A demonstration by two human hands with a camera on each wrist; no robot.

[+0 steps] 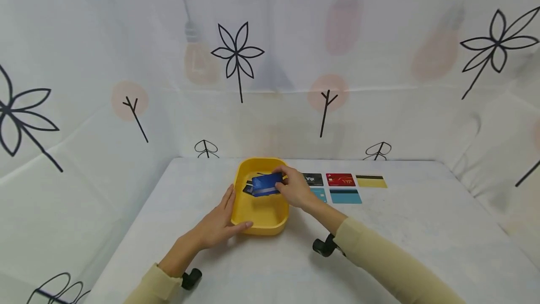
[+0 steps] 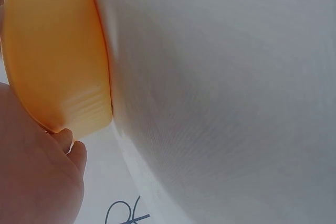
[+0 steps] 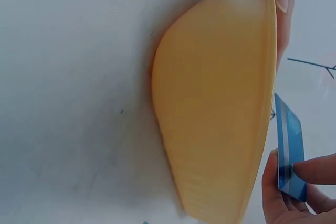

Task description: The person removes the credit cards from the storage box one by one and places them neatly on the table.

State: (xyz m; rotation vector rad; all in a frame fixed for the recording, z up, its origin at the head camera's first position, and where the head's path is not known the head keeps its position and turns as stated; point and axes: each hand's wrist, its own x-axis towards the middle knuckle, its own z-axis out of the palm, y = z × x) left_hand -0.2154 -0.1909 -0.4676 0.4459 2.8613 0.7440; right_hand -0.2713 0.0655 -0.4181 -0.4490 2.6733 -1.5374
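Observation:
A yellow plastic tub [image 1: 261, 214] stands on the white table, with my left hand [image 1: 218, 222] holding its near-left corner. The left fingers lie along the tub's side and the thumb reaches over its near rim. My right hand [image 1: 294, 188] pinches a blue card [image 1: 266, 185] between thumb and fingers above the tub. In the right wrist view this blue card [image 3: 291, 148] is tilted, above the rim level. A dark card [image 1: 248, 187] shows partly behind the blue one in the tub; how many lie there I cannot tell.
Right of the tub, cards lie in two rows: a black Vip card [image 1: 314, 179], a red VIP card [image 1: 340, 179] and a gold card [image 1: 371, 181] behind, a light blue card [image 1: 319, 194] and a teal card [image 1: 346, 196] in front. A patterned cloth [image 1: 270, 121] hangs behind the table.

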